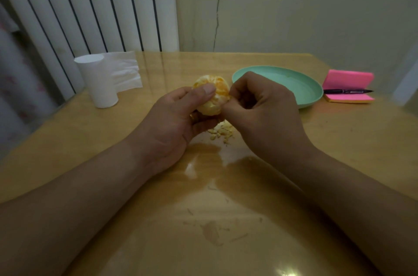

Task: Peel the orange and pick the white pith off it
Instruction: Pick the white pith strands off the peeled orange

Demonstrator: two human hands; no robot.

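The peeled orange [213, 94], pale with patches of white pith, is held above the middle of the wooden table [339, 140]. My left hand [178, 115] cups it from the left and below, thumb pressed on its top. My right hand [260, 103] is curled against the orange's right side, its fingertips pinched at the fruit's surface; what they pinch is too small to tell. A small heap of pith scraps [222, 132] lies on the table just under the hands.
A mint green plate [300, 88] sits right of the hands. Pink sticky notes [349, 85] with a black pen [348, 91] lie at the far right. A tissue roll [99, 81] with loose paper stands at the left. Thin scraps litter the near table.
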